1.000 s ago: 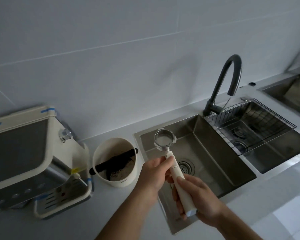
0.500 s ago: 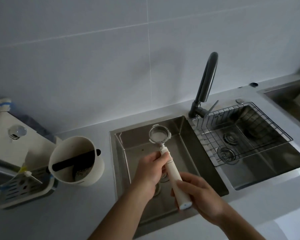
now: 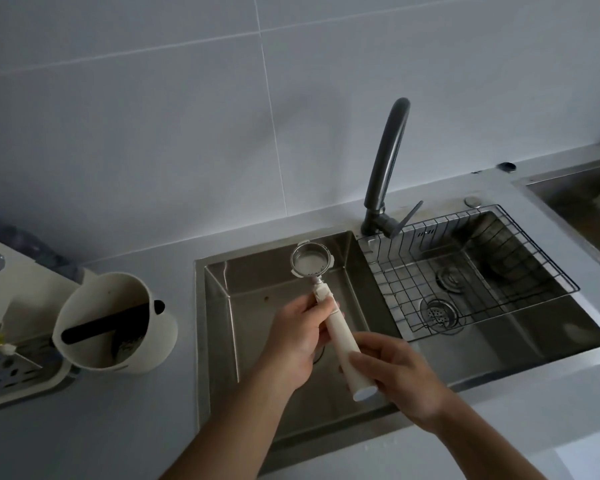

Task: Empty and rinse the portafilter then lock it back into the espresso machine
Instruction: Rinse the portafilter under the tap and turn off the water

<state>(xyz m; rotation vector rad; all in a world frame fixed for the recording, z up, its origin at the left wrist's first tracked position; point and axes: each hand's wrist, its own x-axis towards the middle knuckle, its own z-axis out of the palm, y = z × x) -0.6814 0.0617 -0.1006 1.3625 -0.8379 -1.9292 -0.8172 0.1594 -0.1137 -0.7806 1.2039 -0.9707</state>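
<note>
Both hands hold the portafilter (image 3: 311, 263) over the left basin of the steel sink (image 3: 264, 289). Its metal basket faces up and looks pale inside; its cream handle runs down toward me. My left hand (image 3: 298, 337) grips the handle's upper part near the neck. My right hand (image 3: 400, 374) wraps the handle's lower end. The dark curved faucet (image 3: 388, 161) stands behind the sink's divider, with no water visible. The cream espresso machine (image 3: 4, 313) is at the far left edge, only partly in frame, with its drip tray showing.
A cream knock box (image 3: 118, 327) with a black bar stands between the machine and the sink. A wire rack (image 3: 465, 268) sits in the right basin. Another steel basin (image 3: 579, 195) lies at the far right. A tiled wall backs the grey counter.
The view has swung right, so the espresso machine slid toward the left edge. The portafilter stays in both hands over the left basin, its basket now nearer the faucet.
</note>
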